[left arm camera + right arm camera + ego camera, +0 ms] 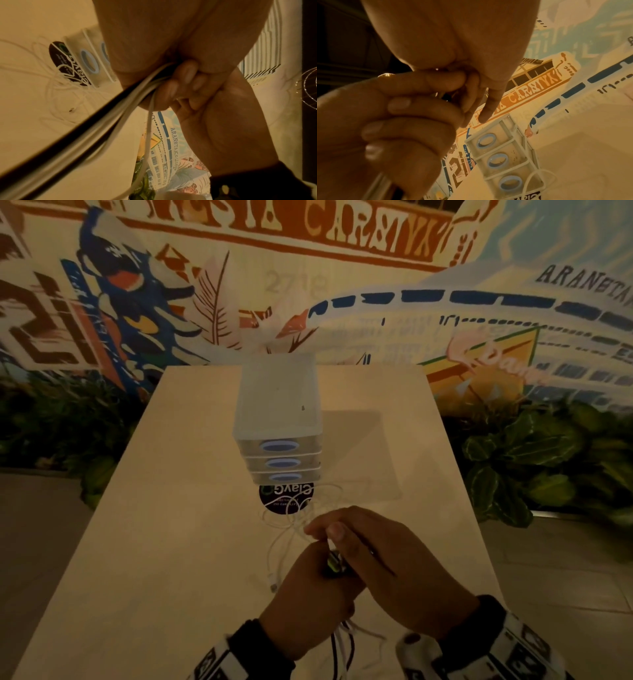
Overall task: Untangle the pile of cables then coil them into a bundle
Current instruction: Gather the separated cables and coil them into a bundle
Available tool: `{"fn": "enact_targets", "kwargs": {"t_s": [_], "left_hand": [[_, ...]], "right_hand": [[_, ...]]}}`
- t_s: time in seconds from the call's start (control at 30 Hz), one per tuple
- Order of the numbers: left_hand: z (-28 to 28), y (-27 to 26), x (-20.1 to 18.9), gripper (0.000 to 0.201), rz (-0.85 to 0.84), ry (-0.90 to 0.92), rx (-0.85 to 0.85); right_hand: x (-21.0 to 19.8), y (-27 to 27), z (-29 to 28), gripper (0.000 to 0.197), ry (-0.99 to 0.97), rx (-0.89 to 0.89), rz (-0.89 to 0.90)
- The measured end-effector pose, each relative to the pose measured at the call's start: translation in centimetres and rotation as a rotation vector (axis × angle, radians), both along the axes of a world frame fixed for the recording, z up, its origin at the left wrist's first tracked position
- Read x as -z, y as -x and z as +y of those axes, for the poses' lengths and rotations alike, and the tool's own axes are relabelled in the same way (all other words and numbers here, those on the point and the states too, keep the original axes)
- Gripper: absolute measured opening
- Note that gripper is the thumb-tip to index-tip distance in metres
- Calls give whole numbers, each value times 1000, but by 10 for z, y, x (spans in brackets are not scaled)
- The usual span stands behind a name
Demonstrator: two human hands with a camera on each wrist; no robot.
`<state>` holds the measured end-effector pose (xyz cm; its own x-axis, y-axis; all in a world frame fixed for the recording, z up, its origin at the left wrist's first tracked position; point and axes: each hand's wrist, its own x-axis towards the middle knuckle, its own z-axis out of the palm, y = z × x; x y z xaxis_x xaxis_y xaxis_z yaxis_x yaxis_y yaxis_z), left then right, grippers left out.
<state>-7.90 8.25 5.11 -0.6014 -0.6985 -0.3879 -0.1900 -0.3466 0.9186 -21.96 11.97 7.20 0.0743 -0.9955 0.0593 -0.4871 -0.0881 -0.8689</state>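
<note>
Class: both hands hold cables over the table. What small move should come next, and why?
Probably draw the loose white cable in toward the left hand, which already grips several cables; the right hand pinches at the same spot, while thin loops lie tangled by the drawers.

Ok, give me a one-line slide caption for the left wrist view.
Left hand grips a bundle of white and black cables; loose white cable still tangled on table.

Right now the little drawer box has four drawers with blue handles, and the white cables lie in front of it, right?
Not quite: the drawer box has three drawers, not four, as the head view shows. The handles are blue, and the white cables do lie in front of it.
</note>
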Motion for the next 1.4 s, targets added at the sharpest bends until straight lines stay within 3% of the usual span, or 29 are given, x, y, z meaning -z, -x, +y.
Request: {"fn": "enact_targets", "kwargs": {"t_s": [0.13, 0.2, 0.27, 0.33, 0.4, 0.53, 0.7, 0.87, 1.0, 1.17, 1.2, 1.3, 1.4], "left_hand": [[-3, -3, 4, 42, -106, 11, 5], [-9, -7, 5, 48, -65, -96, -47], [-18, -16, 13, 35, -49, -158, -116], [-30, -29, 20, 24, -13, -205, -193], [-40, -42, 28, 24, 3, -240, -251], [-52, -59, 44, 25, -4, -300, -302], [-62, -63, 54, 27, -14, -275, -271], [-69, -57, 65, 24, -140, -173, -218], [-69, -39, 65, 24, -145, -25, -84], [-70, -19, 68, 11, -197, 123, 61], [-71, -18, 67, 7, -216, 107, 44], [-75, -19, 74, 19, -278, 94, -35], [-75, -24, 77, 21, -272, 37, -127]], "right_hand": [[8, -4, -3, 32, 31, -79, -10], [22, 0, -9, 33, -13, 27, -122], [50, 7, -17, 28, -83, 249, -120], [81, 15, -26, 21, -230, 383, 2], [106, 15, -33, 20, -387, 369, 42], [122, 3, -48, 41, -568, 317, 4], [128, 0, -64, 21, -450, 303, 4], [106, 11, -72, 19, -365, 298, -191], [95, 8, -73, 18, -332, 292, -298], [92, 5, -73, 13, -285, 305, -323], [93, 5, -72, 13, -280, 298, -334], [100, 10, -64, 20, -269, 285, -394], [117, 20, -49, 32, -248, 346, -196]]}}
